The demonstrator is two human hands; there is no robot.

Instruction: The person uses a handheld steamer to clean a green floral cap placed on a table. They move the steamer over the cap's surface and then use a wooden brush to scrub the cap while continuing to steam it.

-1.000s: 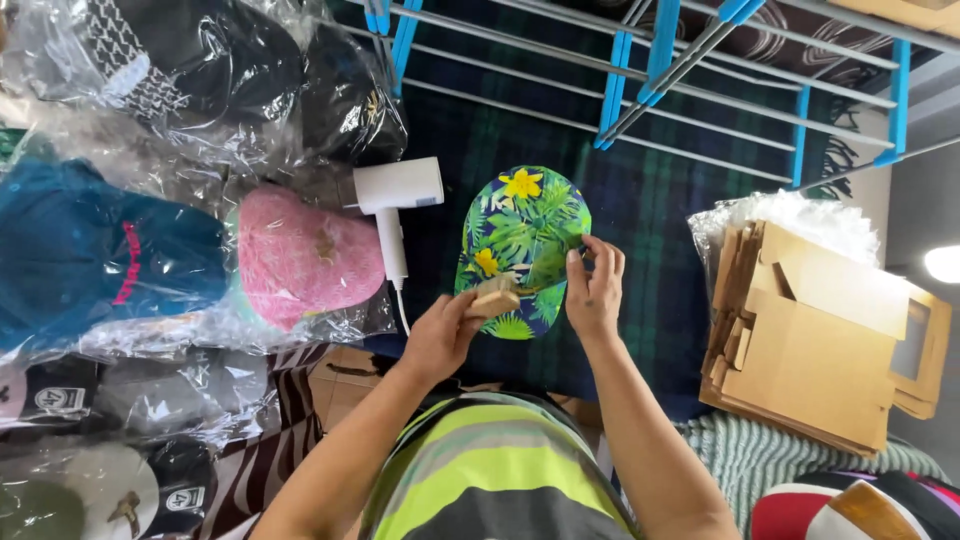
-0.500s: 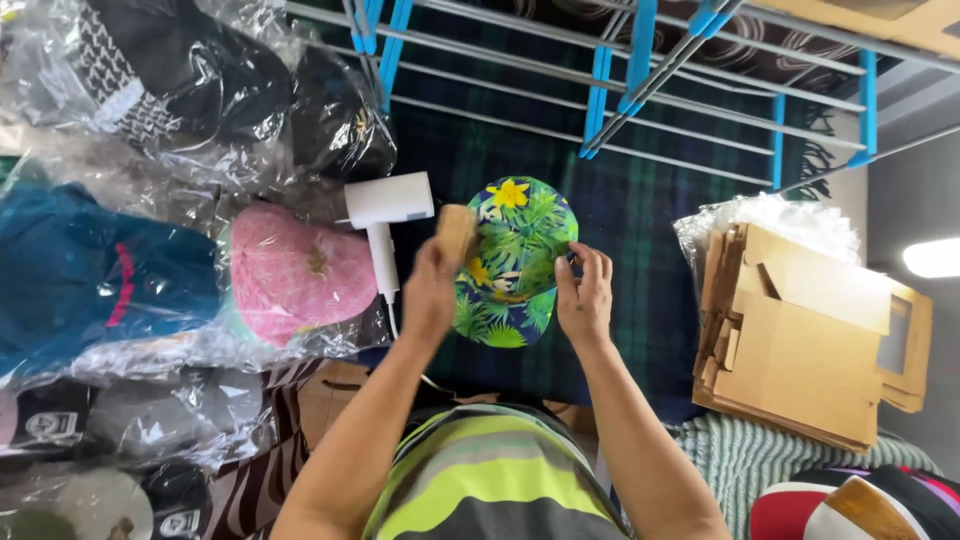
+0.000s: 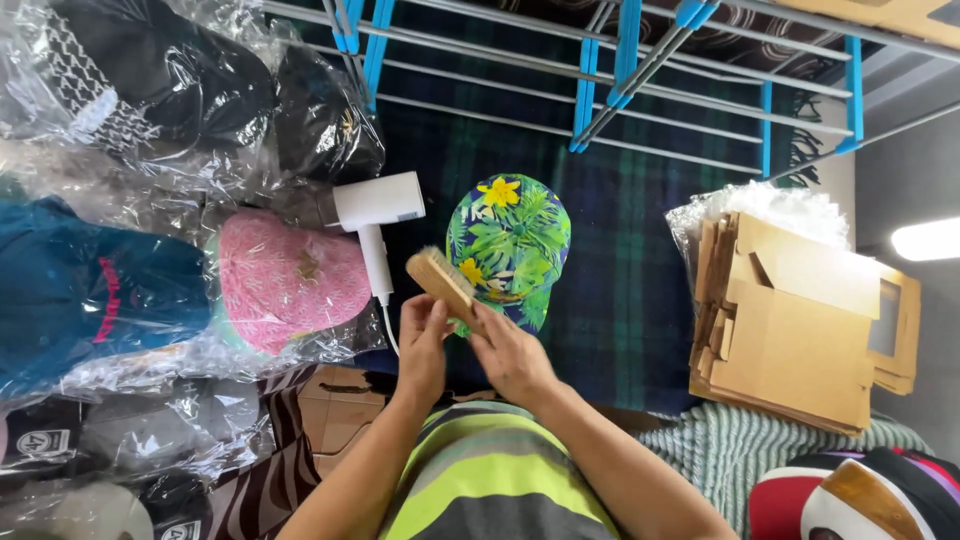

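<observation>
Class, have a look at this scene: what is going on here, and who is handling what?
A person in a striped shirt holds a wooden brush in the left hand, with the right hand touching it as well. Just beyond the hands lies a floral-print cap on a dark plaid cloth. A white hair dryer lies beside it, next to a pink cap in a plastic bag. A stack of flat cardboard boxes sits to the right, and a metal drying rack spans the top.
</observation>
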